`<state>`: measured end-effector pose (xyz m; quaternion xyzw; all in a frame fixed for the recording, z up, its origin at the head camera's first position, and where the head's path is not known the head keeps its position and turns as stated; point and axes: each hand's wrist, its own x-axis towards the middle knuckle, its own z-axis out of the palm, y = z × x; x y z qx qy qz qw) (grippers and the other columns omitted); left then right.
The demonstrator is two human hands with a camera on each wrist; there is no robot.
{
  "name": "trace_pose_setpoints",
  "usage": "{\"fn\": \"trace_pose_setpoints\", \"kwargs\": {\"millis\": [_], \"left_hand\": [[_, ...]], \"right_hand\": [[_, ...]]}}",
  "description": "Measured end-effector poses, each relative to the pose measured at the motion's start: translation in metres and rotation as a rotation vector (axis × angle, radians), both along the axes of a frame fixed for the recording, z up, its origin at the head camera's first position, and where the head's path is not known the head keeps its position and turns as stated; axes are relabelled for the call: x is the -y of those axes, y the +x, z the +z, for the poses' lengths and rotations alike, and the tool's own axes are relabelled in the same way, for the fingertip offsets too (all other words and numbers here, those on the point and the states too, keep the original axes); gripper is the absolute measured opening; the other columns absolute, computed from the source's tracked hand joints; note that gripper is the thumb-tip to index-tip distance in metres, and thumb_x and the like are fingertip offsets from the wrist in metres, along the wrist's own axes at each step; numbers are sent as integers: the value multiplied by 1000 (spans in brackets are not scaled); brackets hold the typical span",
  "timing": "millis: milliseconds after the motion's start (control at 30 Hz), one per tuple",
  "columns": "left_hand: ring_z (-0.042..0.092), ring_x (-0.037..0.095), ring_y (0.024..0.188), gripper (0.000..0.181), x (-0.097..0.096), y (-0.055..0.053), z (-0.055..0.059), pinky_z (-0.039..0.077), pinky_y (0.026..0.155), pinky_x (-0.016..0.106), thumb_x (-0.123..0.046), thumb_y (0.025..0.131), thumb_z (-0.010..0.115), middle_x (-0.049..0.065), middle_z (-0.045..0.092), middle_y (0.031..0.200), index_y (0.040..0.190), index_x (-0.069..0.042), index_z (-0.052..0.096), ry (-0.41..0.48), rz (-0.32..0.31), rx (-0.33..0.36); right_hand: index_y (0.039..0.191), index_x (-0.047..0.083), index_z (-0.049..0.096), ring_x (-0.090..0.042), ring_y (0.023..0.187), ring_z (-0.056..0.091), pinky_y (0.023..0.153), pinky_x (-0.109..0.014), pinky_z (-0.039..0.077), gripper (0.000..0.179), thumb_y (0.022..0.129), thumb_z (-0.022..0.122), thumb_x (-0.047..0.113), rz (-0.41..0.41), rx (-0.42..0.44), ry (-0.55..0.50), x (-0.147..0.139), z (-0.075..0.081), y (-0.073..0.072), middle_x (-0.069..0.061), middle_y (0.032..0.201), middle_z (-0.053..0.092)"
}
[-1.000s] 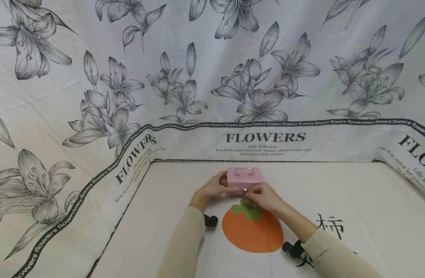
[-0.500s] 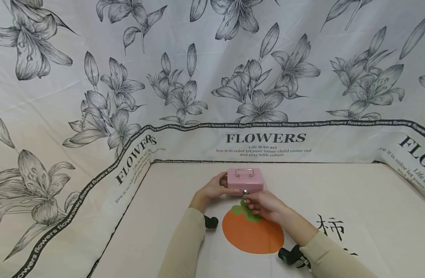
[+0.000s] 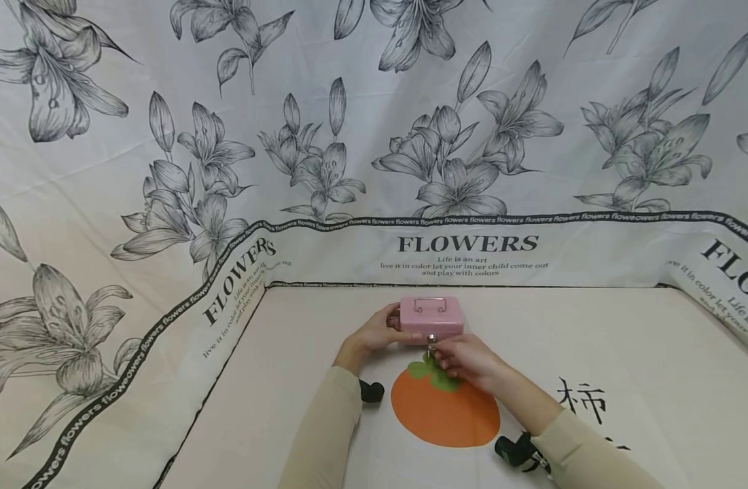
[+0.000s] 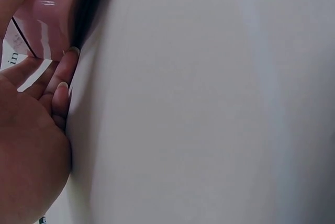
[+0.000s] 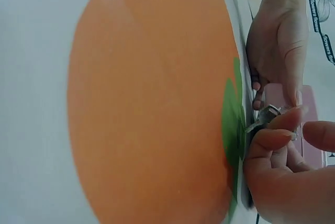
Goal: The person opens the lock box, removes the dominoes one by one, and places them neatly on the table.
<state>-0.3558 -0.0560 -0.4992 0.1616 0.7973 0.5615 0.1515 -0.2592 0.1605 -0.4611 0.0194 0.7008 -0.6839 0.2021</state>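
A small pink cash box (image 3: 431,314) with a wire handle folded on its lid stands toward the back of the table. My left hand (image 3: 374,331) grips its left end, thumb along the front and fingers around the side. In the left wrist view, fingertips (image 4: 71,51) reach low against the pink wall, close to the tabletop. At the front lock (image 3: 432,337), my right hand (image 3: 471,360) pinches a small silver key between thumb and forefinger. A second key (image 5: 257,122) dangles beside those fingers in the right wrist view. The pinched key is mostly hidden by the fingertips.
The white table cover (image 3: 276,407) carries a printed orange persimmon (image 3: 445,414) in front of the box and black characters (image 3: 581,399) to the right. A flower-patterned cloth (image 3: 325,149) hangs behind. Black wrist devices (image 3: 371,390) sit at both sleeves.
My right hand has turned and dropped slightly toward me at the lock, its lower fingers now looser. The left hand and box have stayed in place.
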Motion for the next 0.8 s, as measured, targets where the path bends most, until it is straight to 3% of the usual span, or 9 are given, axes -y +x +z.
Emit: {"fn": "trace_pose_setpoints", "kwargs": {"millis": [100,267,400,600,800], "left_hand": [[58,18,101,88,1,0,1,47,89,33,-22,80,90,5,64,113,153,-11,43,0,-4,-3],[58,18,101,86,1,2,3,46,89,33,-19,80,90,5,64,115,153,-12,44,30,-27,7],[57,17,104,88,2,3,3,46,92,34,-17,78,91,4,64,119,153,-13,43,42,-37,8],[58,19,108,95,2,4,3,46,97,35,-14,75,93,5,62,125,154,-9,40,47,-40,-7],[55,19,108,98,1,5,2,45,98,36,-12,74,93,6,60,125,154,-9,38,37,-30,6]], "right_hand": [[114,-13,65,-13,71,55,61,-26,44,30,104,54,13,-16,-87,141,-2,3,3,-9,89,64],[121,-10,66,-23,82,63,72,-35,54,31,104,56,14,18,-272,382,-10,9,10,-17,104,67],[118,-5,69,-22,87,64,73,-36,53,27,101,59,14,46,-426,555,-17,13,11,-12,104,69],[112,-5,71,-21,85,65,71,-34,53,22,98,64,11,64,-585,664,-27,19,10,-10,99,71],[104,0,72,-17,82,62,72,-32,52,16,97,66,13,94,-643,708,-37,18,5,-5,92,68]]}}
